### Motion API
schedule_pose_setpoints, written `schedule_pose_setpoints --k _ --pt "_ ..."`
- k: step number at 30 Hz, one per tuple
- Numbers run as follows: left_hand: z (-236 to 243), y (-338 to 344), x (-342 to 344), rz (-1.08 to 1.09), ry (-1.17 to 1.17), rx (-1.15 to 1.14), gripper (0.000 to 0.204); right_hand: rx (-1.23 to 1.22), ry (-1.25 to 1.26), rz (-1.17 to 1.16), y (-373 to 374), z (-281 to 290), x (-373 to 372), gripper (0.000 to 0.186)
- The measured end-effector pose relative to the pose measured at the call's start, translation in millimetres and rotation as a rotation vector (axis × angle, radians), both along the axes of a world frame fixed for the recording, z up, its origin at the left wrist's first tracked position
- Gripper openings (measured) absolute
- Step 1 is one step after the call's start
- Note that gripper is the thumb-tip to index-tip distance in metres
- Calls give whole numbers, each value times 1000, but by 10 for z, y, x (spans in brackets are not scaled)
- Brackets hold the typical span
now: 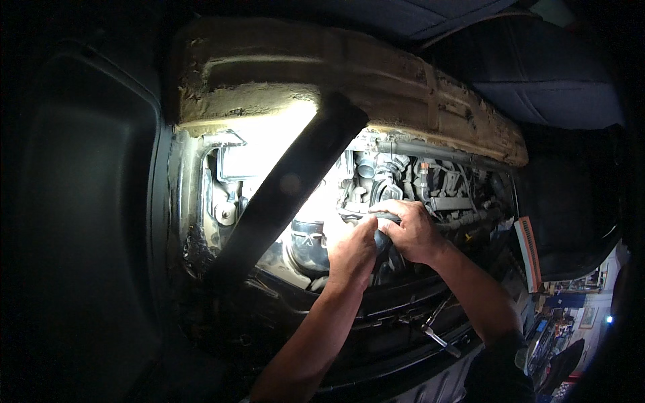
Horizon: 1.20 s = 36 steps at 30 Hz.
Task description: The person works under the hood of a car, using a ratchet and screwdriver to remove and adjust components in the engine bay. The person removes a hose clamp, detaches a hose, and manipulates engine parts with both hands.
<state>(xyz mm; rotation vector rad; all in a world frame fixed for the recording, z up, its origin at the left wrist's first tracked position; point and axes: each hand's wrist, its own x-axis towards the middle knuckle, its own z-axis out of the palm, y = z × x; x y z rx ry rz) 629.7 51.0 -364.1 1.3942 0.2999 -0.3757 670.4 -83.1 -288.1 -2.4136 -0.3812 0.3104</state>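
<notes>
Both my hands reach into a brightly lit engine bay and meet close together over its middle. My left hand [351, 250] has its fingers curled beside a black rounded housing [308, 243]. My right hand [414, 233] comes in from the right, fingers bent around a dark part between the two hands. That part is mostly covered by my fingers, so I cannot make out its kind. Just beyond my right hand lie a black duct mouth [385, 193] and a grey round pipe opening [366, 166].
A long dark bar-shaped work light [289, 183] slants across the bay, its glare washing out the left part. Behind runs a tan padded panel [282, 74]. A ratchet [438, 337] lies on the near ledge. An orange-edged pleated air filter [529, 254] stands at the right.
</notes>
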Motion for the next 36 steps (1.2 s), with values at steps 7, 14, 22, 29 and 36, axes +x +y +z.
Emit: schedule_pose_setpoints --k 7,14,22,29,36 --pt "127 114 70 170 221 -455 28 -82 -42 13 49 39 -21 26" --pt "145 121 151 208 77 -572 41 -113 -47 62 143 141 301 28" --pt "173 116 172 212 72 -535 49 -120 -29 15 322 137 521 25" --pt "186 153 159 250 85 -560 39 -99 -175 173 419 -68 771 23" --pt "126 139 168 158 114 -477 50 -134 -106 -240 36 -77 -67 36"
